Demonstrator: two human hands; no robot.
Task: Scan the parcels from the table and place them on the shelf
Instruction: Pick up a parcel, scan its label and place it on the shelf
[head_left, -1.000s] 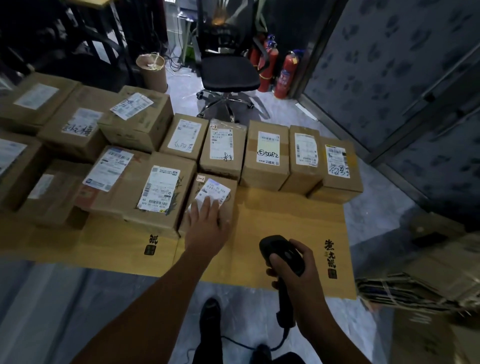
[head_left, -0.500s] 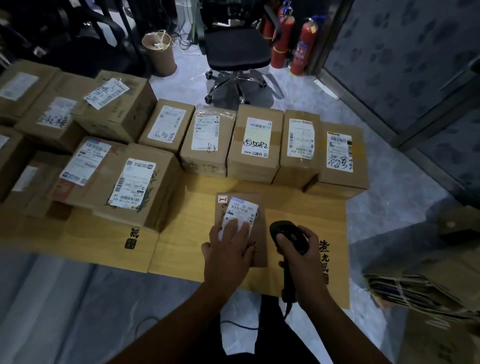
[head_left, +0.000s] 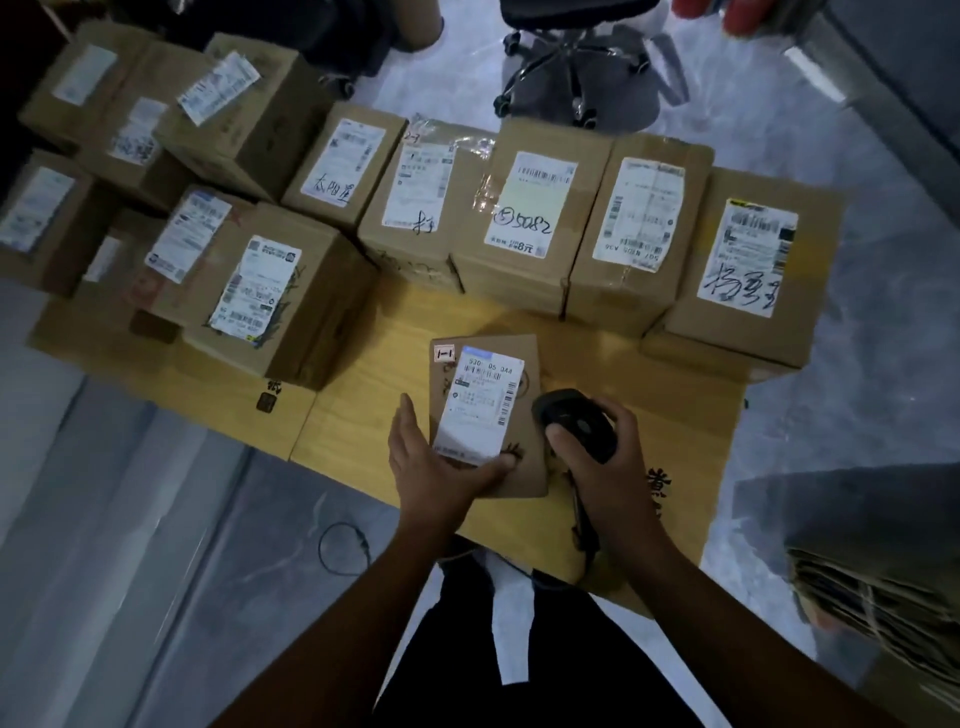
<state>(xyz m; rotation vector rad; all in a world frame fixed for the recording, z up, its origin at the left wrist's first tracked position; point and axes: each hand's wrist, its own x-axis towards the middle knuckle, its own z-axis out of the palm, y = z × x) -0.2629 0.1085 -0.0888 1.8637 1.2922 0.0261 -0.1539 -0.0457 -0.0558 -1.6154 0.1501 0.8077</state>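
Your left hand (head_left: 441, 467) grips the small parcel (head_left: 489, 415) at the worktop's (head_left: 363, 410) near edge; your right hand (head_left: 608, 462) holds the scanner (head_left: 571, 421) just beside it. Scanning is in hand: next, aim squarely at its label (head_left: 480, 395).

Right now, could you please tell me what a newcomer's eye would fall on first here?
Probably the small flat brown cardboard parcel with its white label, held by the left hand at the near middle of the yellow wooden table. Just right of it, the right hand grips a black handheld scanner. Behind, a row of labelled brown cardboard boxes lines the far edge.
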